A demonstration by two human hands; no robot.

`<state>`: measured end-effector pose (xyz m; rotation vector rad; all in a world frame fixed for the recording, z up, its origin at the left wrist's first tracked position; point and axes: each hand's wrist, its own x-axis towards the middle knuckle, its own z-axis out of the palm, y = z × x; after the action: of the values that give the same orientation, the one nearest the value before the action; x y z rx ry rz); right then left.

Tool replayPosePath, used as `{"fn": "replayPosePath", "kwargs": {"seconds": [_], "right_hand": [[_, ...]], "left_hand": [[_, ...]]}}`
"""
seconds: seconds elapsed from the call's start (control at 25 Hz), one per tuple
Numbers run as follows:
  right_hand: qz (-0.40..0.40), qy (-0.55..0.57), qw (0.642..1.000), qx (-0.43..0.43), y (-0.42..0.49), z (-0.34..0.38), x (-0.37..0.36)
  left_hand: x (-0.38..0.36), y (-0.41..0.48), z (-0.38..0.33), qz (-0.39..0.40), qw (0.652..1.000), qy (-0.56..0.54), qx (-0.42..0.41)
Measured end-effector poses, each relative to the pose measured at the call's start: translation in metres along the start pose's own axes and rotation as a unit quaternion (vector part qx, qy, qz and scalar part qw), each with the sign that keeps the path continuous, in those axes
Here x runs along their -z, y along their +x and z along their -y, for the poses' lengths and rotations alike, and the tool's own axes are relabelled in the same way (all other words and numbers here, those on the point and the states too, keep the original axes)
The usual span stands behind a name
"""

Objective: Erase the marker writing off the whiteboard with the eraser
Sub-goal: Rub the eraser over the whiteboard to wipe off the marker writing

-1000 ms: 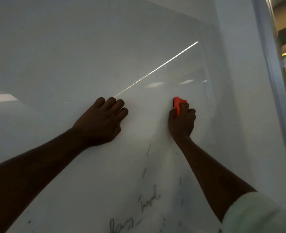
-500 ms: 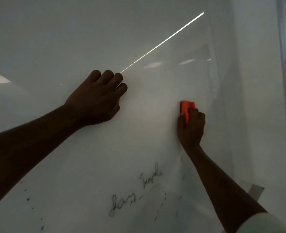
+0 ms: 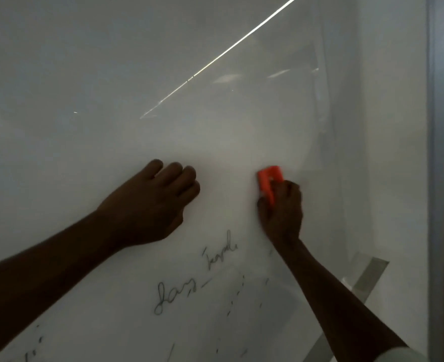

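A large whiteboard [image 3: 111,87] fills the view. My right hand [image 3: 281,212] grips an orange eraser [image 3: 268,180] and presses it flat against the board; only the eraser's upper half shows above my fingers. My left hand [image 3: 153,205] rests on the board to the left of it, fingers curled, holding nothing. Black marker writing [image 3: 197,273] in cursive runs below and between my hands, with scattered short strokes [image 3: 236,296] lower down and at the bottom left.
The board's metal tray or frame edge [image 3: 367,280] slants up at the lower right. A grey vertical frame [image 3: 437,152] stands at the far right, with a lit room beyond it. A bright line of reflected light [image 3: 228,50] crosses the upper board.
The view has tilted, so both hands sit lower in the frame and more writing shows beneath them. The eraser hand slid down the board, closer to the cursive words.
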<state>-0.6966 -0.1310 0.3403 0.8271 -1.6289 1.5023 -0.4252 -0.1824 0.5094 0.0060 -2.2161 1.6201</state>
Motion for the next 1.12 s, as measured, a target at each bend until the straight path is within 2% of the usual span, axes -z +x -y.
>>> {"fn": "replayPosePath", "kwargs": {"seconds": [0.08,0.12,0.16,0.24,0.28,0.36,0.44,0.48,0.56,0.64,0.76,0.84,0.88,0.96,1.04,1.12], "right_hand": [[-0.027,0.016,0.983,-0.180,0.014,-0.016,0.001],[-0.032,0.024,0.975,-0.219,0.014,-0.012,-0.001],[-0.037,0.033,0.975,-0.218,0.008,-0.001,-0.002],[-0.031,0.068,0.986,-0.149,-0.035,0.034,-0.004],[0.000,0.100,0.989,-0.110,-0.067,0.058,-0.002],[0.115,0.155,0.981,-0.002,-0.136,0.105,0.010],[0.152,0.131,0.966,0.163,-0.162,0.104,0.017],[0.135,0.116,0.964,0.195,-0.153,0.086,0.014],[0.093,0.090,0.989,0.066,-0.121,0.042,0.011],[0.031,0.047,0.996,-0.069,-0.092,0.002,0.009],[-0.021,0.057,0.960,-0.274,-0.067,-0.019,0.001],[-0.035,0.063,0.944,-0.321,-0.066,-0.001,-0.001],[-0.043,0.074,0.952,-0.294,-0.076,0.018,-0.001],[-0.029,0.120,0.976,-0.181,-0.119,0.078,0.005],[0.062,0.161,0.982,-0.076,-0.173,0.141,0.015],[0.139,0.181,0.972,0.050,-0.205,0.169,0.020]], "left_hand": [[-0.002,0.002,0.000,0.004,1.000,0.001,0.014],[-0.003,0.004,0.001,0.005,1.000,0.006,0.019],[-0.003,0.005,0.001,0.007,1.000,0.012,0.018],[-0.005,0.004,0.000,0.014,1.000,0.020,0.018],[-0.005,0.004,-0.001,0.016,1.000,0.020,0.017],[-0.003,0.003,-0.002,0.013,1.000,0.019,0.017],[-0.001,0.003,-0.001,0.015,1.000,0.020,0.016],[0.000,0.003,-0.001,0.016,0.999,0.022,0.017],[-0.001,0.003,-0.002,0.016,0.999,0.023,0.017],[-0.001,0.003,-0.002,0.017,0.999,0.021,0.016],[0.000,0.004,-0.002,0.022,0.999,0.029,0.012],[0.000,0.005,-0.003,0.018,0.999,0.031,0.012],[0.000,0.005,-0.003,0.015,0.999,0.031,0.011],[-0.001,0.006,-0.004,0.012,0.999,0.029,0.008],[-0.001,0.006,-0.004,0.014,0.999,0.031,0.009],[0.001,0.006,-0.003,0.015,0.999,0.033,0.013]]}}
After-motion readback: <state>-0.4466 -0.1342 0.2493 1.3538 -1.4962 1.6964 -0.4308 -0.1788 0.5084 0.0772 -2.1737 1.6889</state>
